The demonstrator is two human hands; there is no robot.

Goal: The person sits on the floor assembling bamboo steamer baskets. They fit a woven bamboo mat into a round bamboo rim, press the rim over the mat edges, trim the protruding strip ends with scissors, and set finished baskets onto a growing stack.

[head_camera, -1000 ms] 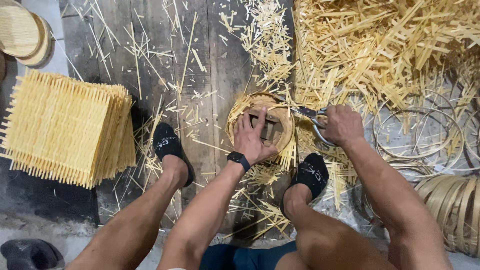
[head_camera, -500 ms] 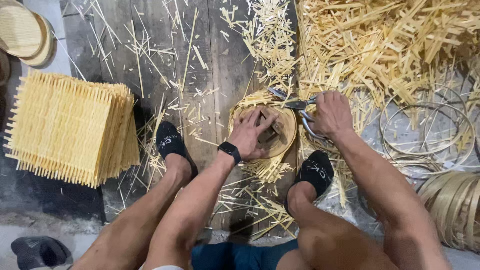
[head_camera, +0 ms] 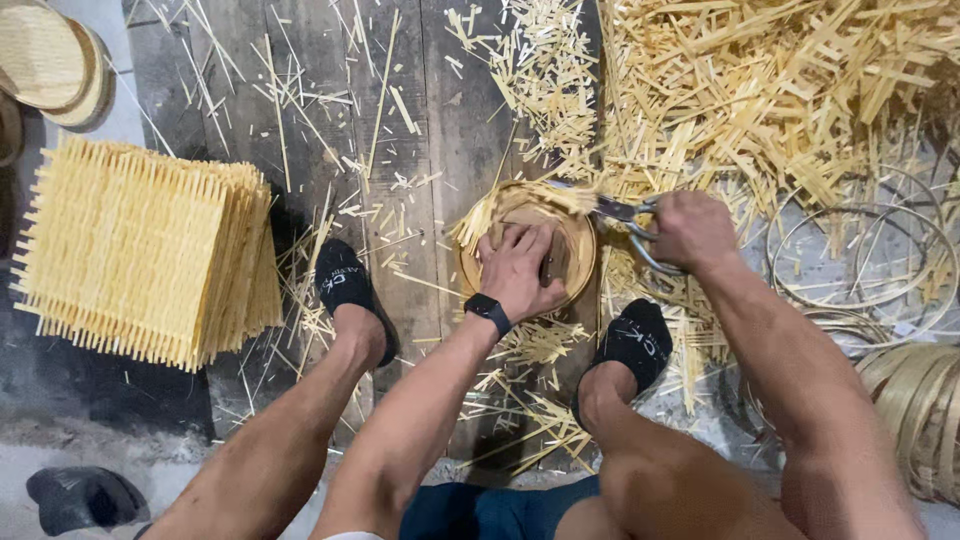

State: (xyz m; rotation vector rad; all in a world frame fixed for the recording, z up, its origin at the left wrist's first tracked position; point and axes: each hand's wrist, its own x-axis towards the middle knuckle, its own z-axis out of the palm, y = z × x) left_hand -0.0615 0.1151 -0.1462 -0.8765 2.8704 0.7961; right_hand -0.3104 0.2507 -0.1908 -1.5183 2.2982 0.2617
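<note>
Since a moment ago the left hand (head_camera: 520,268) stays pressed flat inside the round woven basket (head_camera: 575,262). The right hand (head_camera: 690,228), clamped on the scissors (head_camera: 622,212), has brought the blades onto the rim's protruding strips (head_camera: 530,198).

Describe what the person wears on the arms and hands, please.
Both forearms are bare, with no sleeves and no gloves. The left hand has a black watch with a dark square face on its wrist. The right hand wears nothing; no ring is visible.

Left hand (head_camera: 520,272) presses a round woven tray (head_camera: 575,262) flat — right hand (head_camera: 690,230) works scissors (head_camera: 620,211) at its rim.
</note>
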